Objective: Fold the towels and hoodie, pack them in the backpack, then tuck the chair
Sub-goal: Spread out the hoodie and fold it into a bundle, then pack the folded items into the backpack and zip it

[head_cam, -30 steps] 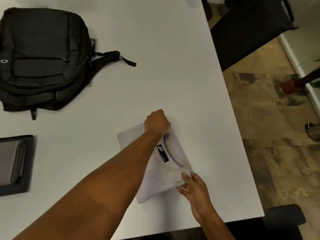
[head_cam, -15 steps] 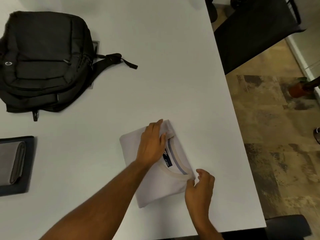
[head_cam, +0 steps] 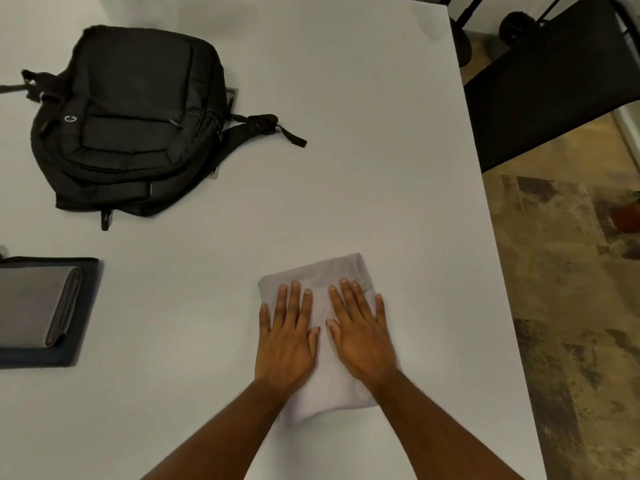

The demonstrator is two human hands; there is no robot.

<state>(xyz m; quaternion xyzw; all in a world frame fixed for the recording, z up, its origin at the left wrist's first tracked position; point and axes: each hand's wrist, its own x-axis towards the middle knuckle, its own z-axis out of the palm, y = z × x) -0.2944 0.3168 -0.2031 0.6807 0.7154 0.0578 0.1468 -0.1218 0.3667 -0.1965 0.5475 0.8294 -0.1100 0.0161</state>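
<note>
Head view: the folded pale hoodie [head_cam: 323, 393] lies near the bench's [head_cam: 346, 133] right edge, its long axis running toward the person. Both hands, left [head_cam: 285, 344] and right [head_cam: 362, 336], press flat on it, fingers spread. A black fabric backpack [head_cam: 128, 116] lies well apart at far left; folded grey towels [head_cam: 33, 306] are stacked at left; a black chair [head_cam: 554, 84] stands beyond the far right corner.

Left hand [head_cam: 286, 344], right hand [head_cam: 362, 337]: flat, palms down, fingers spread, side by side.
</note>
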